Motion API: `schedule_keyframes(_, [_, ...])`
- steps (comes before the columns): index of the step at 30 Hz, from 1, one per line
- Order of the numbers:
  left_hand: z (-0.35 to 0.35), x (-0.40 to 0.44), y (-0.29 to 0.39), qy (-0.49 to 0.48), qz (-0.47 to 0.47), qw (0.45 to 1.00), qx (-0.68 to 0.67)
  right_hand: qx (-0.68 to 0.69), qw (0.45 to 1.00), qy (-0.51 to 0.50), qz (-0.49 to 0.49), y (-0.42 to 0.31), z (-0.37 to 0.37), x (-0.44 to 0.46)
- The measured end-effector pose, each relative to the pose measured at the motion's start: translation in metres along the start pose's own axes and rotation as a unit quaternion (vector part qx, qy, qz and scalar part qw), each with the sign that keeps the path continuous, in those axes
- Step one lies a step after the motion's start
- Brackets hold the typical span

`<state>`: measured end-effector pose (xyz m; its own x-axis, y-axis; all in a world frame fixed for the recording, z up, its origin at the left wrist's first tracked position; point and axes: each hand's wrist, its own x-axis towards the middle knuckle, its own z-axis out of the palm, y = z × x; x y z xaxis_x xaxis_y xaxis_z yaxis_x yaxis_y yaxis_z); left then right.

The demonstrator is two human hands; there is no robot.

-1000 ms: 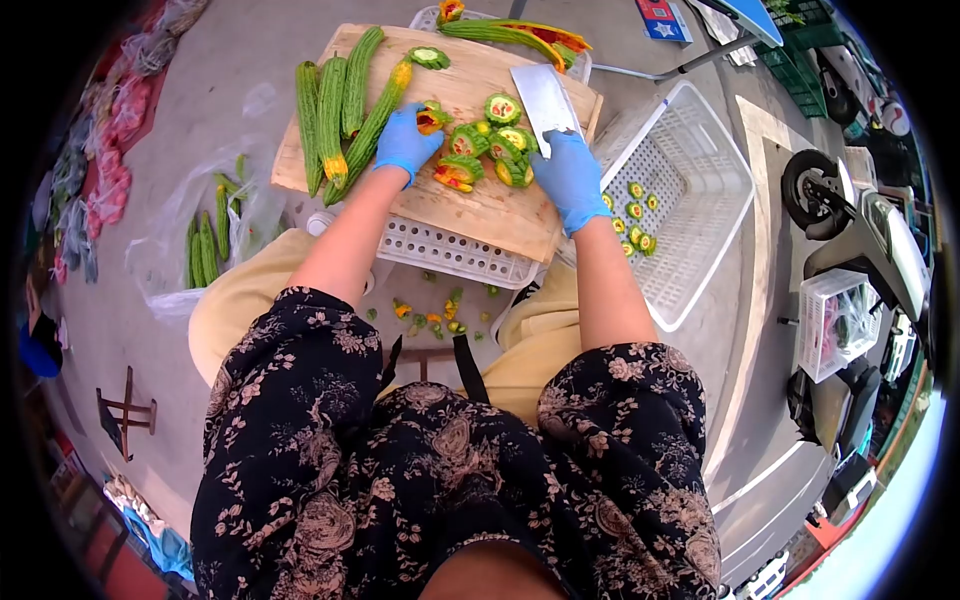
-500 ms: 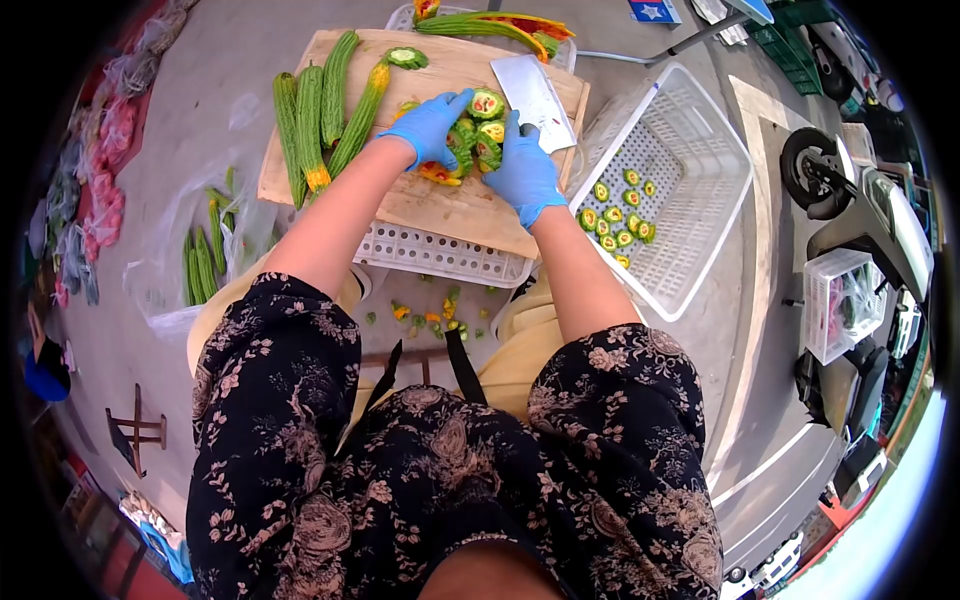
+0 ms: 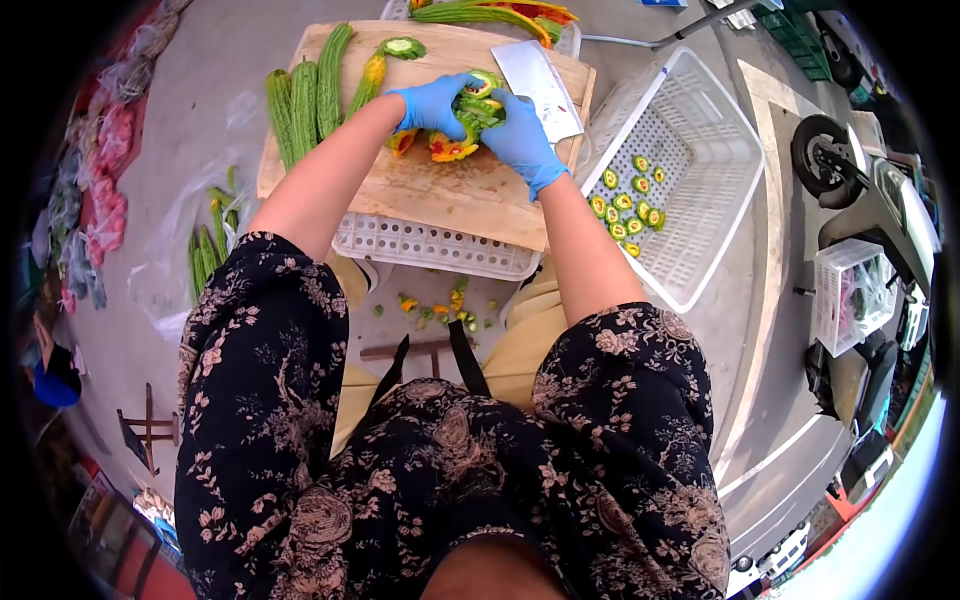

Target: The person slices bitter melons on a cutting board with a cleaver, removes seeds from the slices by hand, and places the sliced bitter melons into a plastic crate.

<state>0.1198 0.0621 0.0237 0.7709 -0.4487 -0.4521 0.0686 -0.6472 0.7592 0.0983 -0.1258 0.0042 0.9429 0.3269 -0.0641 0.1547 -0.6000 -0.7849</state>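
Nearest me, trimmings (image 3: 440,312) lie on the floor below the near edge of the board (image 3: 400,195), which rests on a low crate (image 3: 430,246). Further in, right of the board's middle, my left hand (image 3: 432,106) and right hand (image 3: 525,140) are both half closed, cupped from opposite sides around a heap of gourd slices (image 3: 470,122). The heap looks loosely held, so I judge that uneven pressure could spill slices between my palms, especially the orange one at its near side.

The knife (image 3: 540,85) lies flat by the right edge, touching or just beside my right fingers; I can't see its handle. A careless swing right might nudge it off or nick a glove. Past that edge, the big crate (image 3: 715,140) holds more slices (image 3: 640,184); a hurried tip could miss its rim. Whole gourds (image 3: 329,80) line the left edge and could roll if bumped.
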Motion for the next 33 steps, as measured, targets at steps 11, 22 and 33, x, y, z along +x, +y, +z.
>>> schedule_keyframes(11, [-0.002, -0.021, 0.011, 0.073, 0.054, 0.986, -0.141, 0.29, 0.955, -0.07, 0.013, -0.008, -0.023, 0.001])
schedule_keyframes(22, [0.051, -0.014, -0.013, 0.109, -0.043, 0.794, -0.596, 0.517, 0.84, -0.005, 0.163, -0.003, -0.084, -0.02])
schedule_keyframes(33, [0.073, -0.027, -0.018, 0.199, -0.11, 0.709, -0.668, -0.22, 0.948, 0.222, 0.07, 0.056, -0.129, -0.037])
